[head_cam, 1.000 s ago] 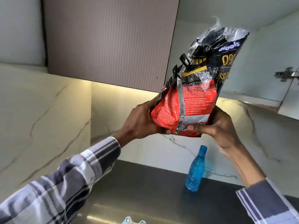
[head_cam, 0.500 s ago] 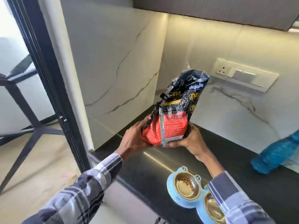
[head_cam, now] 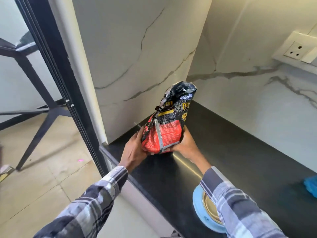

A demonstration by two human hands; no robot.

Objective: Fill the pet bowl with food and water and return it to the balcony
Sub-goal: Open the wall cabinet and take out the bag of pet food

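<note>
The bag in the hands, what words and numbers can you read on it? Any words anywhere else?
"drools": near the top of the food bag, in white letters.
"D%": yellow, just below it, partly hidden, so unsure.
Small print on the red panel: too small to read.
Nothing else shows any words.

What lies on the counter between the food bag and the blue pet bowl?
In the head view, only bare black countertop separates the food bag from the pet bowl; the right forearm's plaid sleeve crosses above that stretch.
</note>
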